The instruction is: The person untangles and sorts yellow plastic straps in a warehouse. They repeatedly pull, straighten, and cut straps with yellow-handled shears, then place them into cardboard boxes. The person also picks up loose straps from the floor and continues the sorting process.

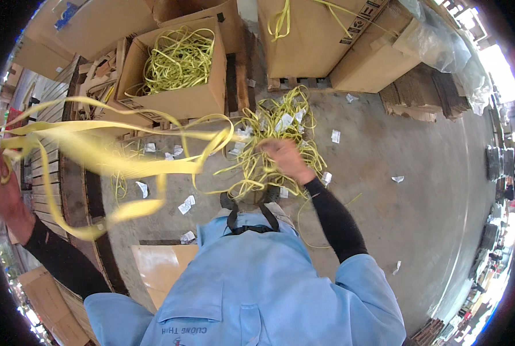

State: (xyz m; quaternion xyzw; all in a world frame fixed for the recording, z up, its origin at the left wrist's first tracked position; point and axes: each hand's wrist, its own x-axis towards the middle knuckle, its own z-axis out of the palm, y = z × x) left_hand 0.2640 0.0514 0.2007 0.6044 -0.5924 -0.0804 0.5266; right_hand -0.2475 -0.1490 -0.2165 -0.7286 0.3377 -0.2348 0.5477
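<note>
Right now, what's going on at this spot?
A person's left hand, raised at far left, holds a loose, looping yellow strap. The right hand is over a tangled pile of straps on the floor; it's blurred, so whether it grips one isn't clear. Beyond, an open cardboard box holds more tangled straps. White paper scraps lie scattered around the pile.
</note>
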